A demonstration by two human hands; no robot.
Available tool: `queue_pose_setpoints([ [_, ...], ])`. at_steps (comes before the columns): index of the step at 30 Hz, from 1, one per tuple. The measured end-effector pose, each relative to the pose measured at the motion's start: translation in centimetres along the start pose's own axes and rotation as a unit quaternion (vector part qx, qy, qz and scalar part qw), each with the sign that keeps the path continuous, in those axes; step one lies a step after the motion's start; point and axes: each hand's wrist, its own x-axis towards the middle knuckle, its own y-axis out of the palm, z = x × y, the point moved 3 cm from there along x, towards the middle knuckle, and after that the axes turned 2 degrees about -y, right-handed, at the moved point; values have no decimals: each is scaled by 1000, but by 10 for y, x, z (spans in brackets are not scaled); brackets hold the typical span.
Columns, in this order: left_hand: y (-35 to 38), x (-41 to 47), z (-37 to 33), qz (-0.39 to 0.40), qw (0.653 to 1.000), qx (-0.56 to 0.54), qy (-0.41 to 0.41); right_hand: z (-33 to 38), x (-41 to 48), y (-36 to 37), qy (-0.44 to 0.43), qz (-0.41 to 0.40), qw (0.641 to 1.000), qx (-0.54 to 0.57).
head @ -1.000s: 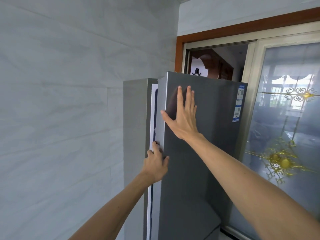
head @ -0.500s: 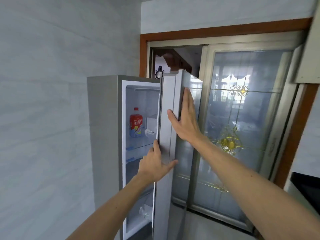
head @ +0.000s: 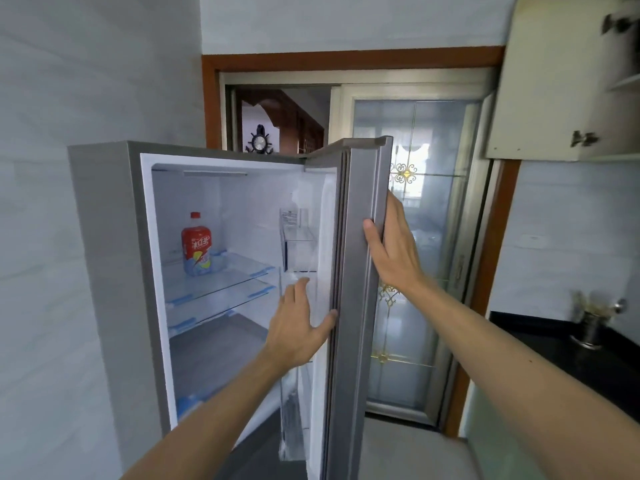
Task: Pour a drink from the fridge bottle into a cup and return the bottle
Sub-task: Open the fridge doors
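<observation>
Bottle (head: 196,247) alone on shelf (head: 239,271); left hand (head: 298,336), right hand (head: 394,252) seemingly touch door edge (head: 360,271).

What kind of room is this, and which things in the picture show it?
Most likely a home kitchen: an open fridge with a drink bottle on its glass shelf, a dark counter holding a metal container, and a wall cupboard above.

Left grip (head: 298,329) and right grip (head: 393,252) raised ahead, both flat and uncurled.
</observation>
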Motion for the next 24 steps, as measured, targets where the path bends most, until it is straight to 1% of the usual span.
queue_pose_setpoints([
  [4,47,5,-26,146,988,-54,8,-40,-12,-35,38,-15,998,-44],
  [6,66,8,-42,174,982,-74,11,-54,-17,-54,45,-17,996,-71],
  [10,98,24,-71,191,975,-114,-4,-74,-26,-90,40,2,988,-147],
  [13,121,35,-89,220,967,-126,-8,-84,-30,-111,45,82,974,-209],
  [15,136,43,-100,236,965,-115,-6,-93,-30,-121,71,144,958,-237],
  [18,156,57,-115,249,963,-100,2,-109,-26,-133,126,223,936,-241],
  [20,167,64,-123,256,962,-97,3,-119,-23,-140,145,266,923,-235],
  [24,186,74,-135,254,964,-80,14,-138,-21,-147,180,311,911,-204],
])
